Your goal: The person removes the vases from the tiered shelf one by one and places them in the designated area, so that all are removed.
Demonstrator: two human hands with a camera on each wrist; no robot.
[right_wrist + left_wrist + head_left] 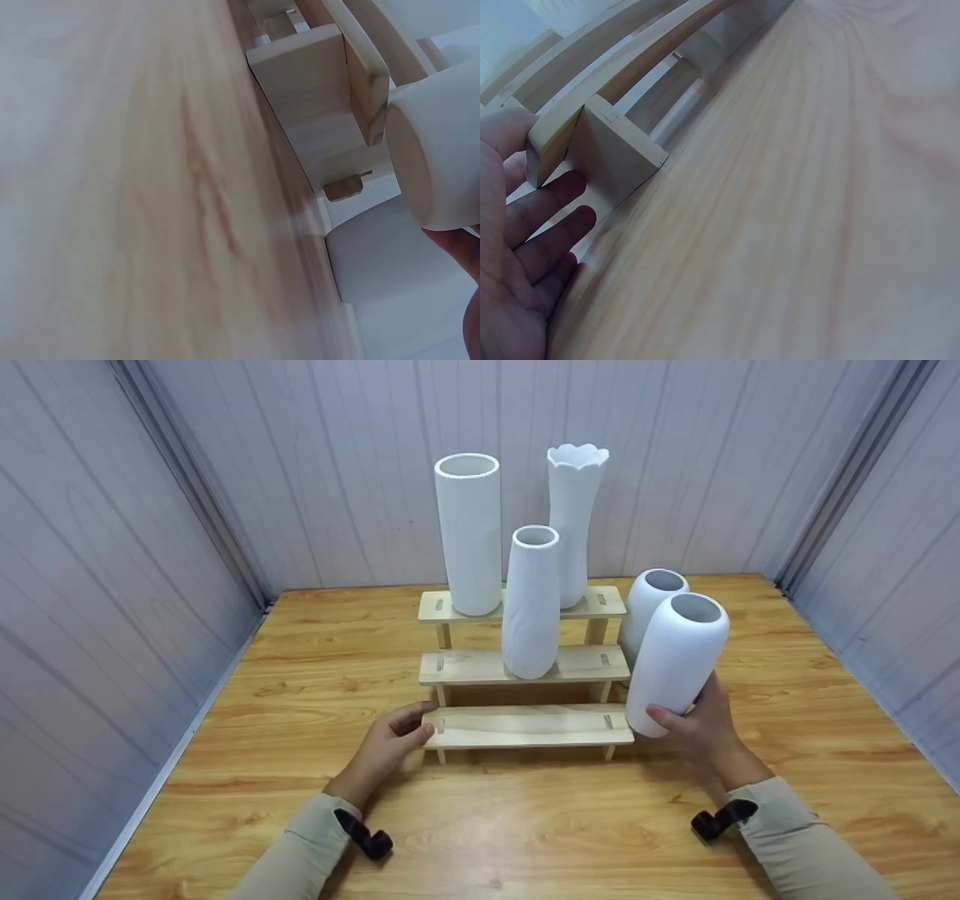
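My right hand (709,727) grips a smooth white vase (675,660) near its lower part, thumb across the front. The vase leans to the right, raised off the table, its base beside the right end of the wooden three-step stand's bottom shelf (525,727). In the right wrist view the vase's base (411,165) overlaps the shelf end. At the left end of that shelf, my left hand (386,746) holds the board's end between thumb and fingers. The left wrist view shows the other fingers (555,217) below the board (555,142), beside the stand's leg.
A ribbed cylindrical vase (472,536) and a scallop-rimmed vase (574,521) stand on the top shelf (431,606). A tapered vase (532,607) stands on the middle shelf (465,666). Another rounded vase (641,607) stands behind the held one. Panel walls (360,472) enclose the wooden table (300,682).
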